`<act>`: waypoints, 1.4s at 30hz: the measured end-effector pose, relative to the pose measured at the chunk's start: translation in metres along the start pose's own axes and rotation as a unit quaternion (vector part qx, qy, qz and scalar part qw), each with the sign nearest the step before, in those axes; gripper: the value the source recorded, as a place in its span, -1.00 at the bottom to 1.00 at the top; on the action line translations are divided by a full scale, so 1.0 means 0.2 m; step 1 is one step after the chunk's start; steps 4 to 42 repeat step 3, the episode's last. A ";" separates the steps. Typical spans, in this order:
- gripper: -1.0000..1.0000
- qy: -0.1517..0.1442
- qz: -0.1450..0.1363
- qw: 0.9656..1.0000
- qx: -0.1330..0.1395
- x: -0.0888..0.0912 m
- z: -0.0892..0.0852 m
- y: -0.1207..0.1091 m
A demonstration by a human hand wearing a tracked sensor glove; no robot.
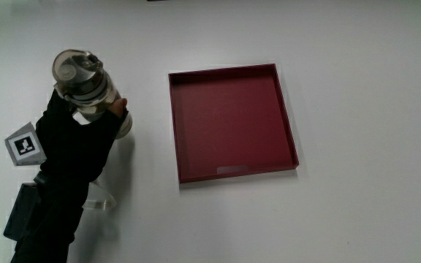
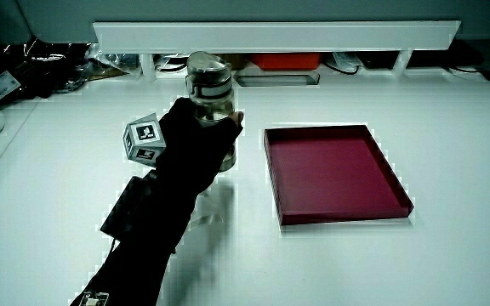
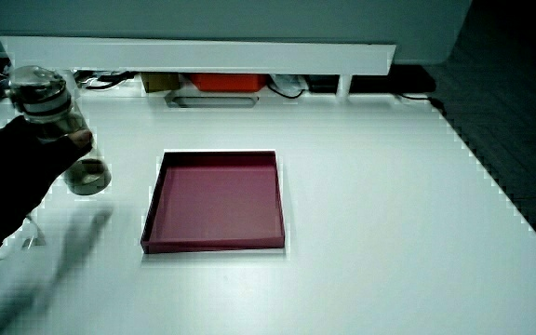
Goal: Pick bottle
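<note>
The hand (image 1: 79, 135) is closed around the bottle (image 1: 82, 80), gripping its body low so the cap stays free. The bottle seems lifted a little off the table (image 1: 357, 88), at about nine o'clock from the red tray (image 1: 232, 124) and apart from it.

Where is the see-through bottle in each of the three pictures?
Main view: the clear bottle is in the grip of the hand, beside the red tray.
Side view: the bottle is in the hand, beside the tray.
Side view: the bottle is in the hand, beside the tray.
Shared landmark: the red tray.
</note>
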 end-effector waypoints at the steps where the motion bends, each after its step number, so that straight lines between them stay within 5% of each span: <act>1: 1.00 0.018 -0.007 1.000 -0.004 0.03 -0.02 0.01; 3: 1.00 -0.001 -0.026 1.000 -0.014 0.07 -0.06 0.02; 42: 1.00 -0.001 -0.026 1.000 -0.014 0.07 -0.06 0.02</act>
